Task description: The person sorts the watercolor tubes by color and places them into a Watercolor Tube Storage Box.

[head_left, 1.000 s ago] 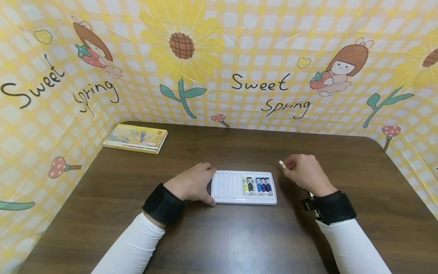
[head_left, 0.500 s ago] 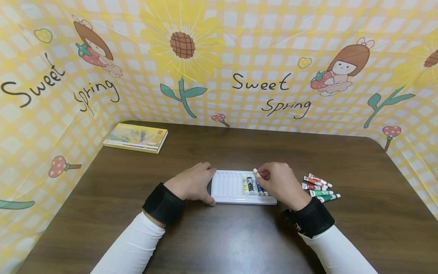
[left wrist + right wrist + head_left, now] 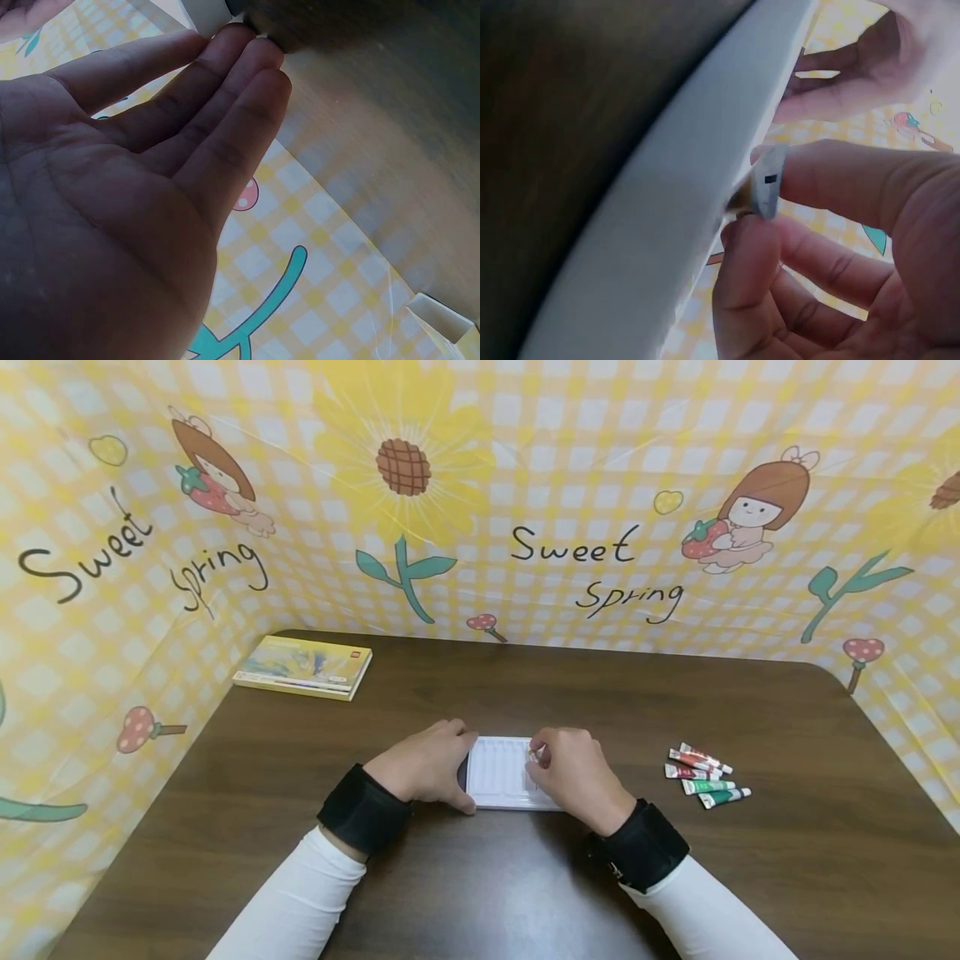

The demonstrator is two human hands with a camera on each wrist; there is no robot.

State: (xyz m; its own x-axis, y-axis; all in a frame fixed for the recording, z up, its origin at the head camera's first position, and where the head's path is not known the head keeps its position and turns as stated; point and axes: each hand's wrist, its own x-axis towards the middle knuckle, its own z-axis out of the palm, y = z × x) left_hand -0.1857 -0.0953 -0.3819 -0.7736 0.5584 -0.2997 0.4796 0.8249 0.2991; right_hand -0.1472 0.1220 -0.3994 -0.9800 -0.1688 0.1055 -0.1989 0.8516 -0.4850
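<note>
A white slotted paint tray [image 3: 498, 772] lies on the table before the person. The left hand [image 3: 423, 764] holds its left end, thumb at the near corner and fingers at the far corner; in the left wrist view these fingers [image 3: 225, 142] are nearly straight. Over the tray's right part, the right hand [image 3: 577, 777] pinches a small paint tube [image 3: 769, 184] between thumb and fingertips. The tube's flat pale end with a black mark shows in the right wrist view, beside the tray's white wall. The right hand hides the tubes lying in the tray's right slots.
Several loose paint tubes [image 3: 705, 777], red, orange and green, lie to the right of the tray. A yellow box [image 3: 303, 667] sits at the table's back left corner. A yellow checked cloth [image 3: 450, 527] hangs behind and at the sides.
The right hand has moved left from beside the tray to over its slots, uncovering the loose tubes on the right. The left hand stays at the tray's left end.
</note>
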